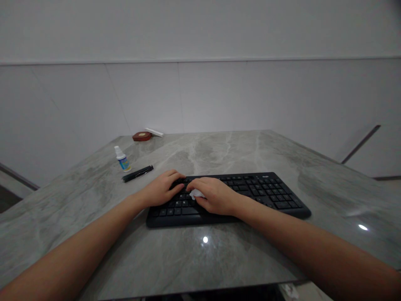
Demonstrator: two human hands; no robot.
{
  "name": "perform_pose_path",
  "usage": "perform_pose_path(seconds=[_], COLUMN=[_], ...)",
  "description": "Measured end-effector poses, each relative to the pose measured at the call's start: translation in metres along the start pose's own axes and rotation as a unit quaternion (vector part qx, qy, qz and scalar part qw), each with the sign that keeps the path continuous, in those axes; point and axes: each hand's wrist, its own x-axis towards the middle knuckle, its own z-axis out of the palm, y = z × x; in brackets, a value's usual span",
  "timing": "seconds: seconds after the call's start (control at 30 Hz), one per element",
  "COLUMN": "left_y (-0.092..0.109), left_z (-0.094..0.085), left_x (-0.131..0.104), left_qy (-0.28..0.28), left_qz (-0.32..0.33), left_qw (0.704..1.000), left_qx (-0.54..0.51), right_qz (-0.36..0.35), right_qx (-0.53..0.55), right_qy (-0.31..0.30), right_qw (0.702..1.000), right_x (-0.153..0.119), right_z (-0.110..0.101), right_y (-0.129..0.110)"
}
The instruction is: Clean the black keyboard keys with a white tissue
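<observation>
A black keyboard (269,190) lies on the grey marbled table. Over its left end rests my left hand (164,187), fingers apart and touching the top edge and keys, with nothing in it. My right hand (216,195) is closed on a crumpled white tissue (196,193), which touches the keys left of the keyboard's middle. The two hands are close together, and the right one hides part of the keys.
A black pen (138,173) lies left of the keyboard, beside an upright white spray bottle (122,159) with a blue label. Near the back edge of the table (219,152) are a reddish-brown case (142,136) and a white flat object (154,132).
</observation>
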Motion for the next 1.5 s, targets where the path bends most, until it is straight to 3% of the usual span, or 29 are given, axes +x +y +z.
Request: perform_pose_path(seconds=[1.5], left_y=[0.0007], left_z=[-0.0005], left_x=[-0.0008], left_qy=[0.003], left_qz=[-0.003], left_qw=[1.0], left_qx=[-0.007], right_qz=[-0.008], right_qx=[-0.01], right_qy=[-0.012], right_qw=[1.0], right_x=[-0.0004], right_z=[-0.001], right_y=[-0.0012])
